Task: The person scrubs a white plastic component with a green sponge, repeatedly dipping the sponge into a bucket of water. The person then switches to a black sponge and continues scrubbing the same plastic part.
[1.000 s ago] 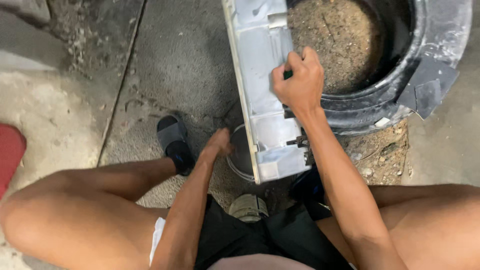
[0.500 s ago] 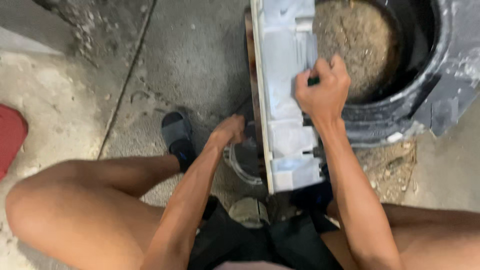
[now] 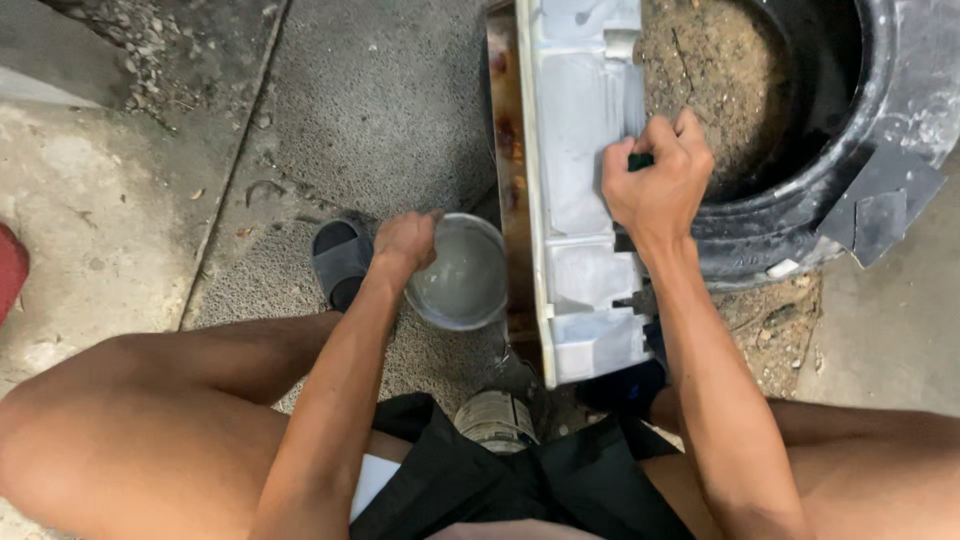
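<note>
My right hand [image 3: 658,185] is closed around a dark handle at the right edge of a long white plastic mould [image 3: 580,190], which lies across the rim of a black tub [image 3: 850,170]. My left hand [image 3: 405,240] grips the rim of a small round grey bowl [image 3: 462,275] just left of the mould. The bowl looks wet inside. A rusty metal strip [image 3: 507,160] runs along the mould's left side.
The black tub holds brownish sandy mix [image 3: 705,90]. A grey sandal [image 3: 340,260] is on my left foot on the concrete floor [image 3: 380,110]. A tin can [image 3: 497,420] stands between my legs. A red object [image 3: 10,270] sits at the far left edge.
My left hand has lifted the grey bowl out from under the mould and brought it leftward into full view. The right hand keeps its grip on the mould.
</note>
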The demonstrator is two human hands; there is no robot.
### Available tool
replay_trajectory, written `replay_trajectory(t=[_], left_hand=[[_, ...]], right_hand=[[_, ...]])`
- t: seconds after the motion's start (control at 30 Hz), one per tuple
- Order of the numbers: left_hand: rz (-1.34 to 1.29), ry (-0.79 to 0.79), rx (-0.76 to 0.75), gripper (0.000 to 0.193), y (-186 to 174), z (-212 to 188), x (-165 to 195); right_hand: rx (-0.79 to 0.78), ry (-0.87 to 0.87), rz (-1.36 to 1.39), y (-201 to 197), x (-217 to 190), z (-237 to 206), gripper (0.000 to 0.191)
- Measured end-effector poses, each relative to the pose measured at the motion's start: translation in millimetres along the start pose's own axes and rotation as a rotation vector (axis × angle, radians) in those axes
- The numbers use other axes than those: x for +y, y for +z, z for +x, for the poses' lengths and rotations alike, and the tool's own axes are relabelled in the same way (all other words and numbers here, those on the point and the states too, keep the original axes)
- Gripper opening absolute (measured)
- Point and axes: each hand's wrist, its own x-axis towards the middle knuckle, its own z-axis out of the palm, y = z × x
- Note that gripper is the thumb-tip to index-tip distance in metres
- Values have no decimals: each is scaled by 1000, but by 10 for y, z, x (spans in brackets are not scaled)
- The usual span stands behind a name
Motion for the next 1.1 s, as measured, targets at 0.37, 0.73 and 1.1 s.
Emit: replay_trajectory(t=[0.37,0.73,1.1], left_hand=[[-56,30,-262,31,511,58,325],[-536,-27,-383,28,1068,427,307],[-1828,-9,298,38,-1189,484,230]], right_hand=[[46,-53,-19,21,-256,13,21],[41,17,-18,7,-353,-1,17],[47,2,24,15,-403,18,19]])
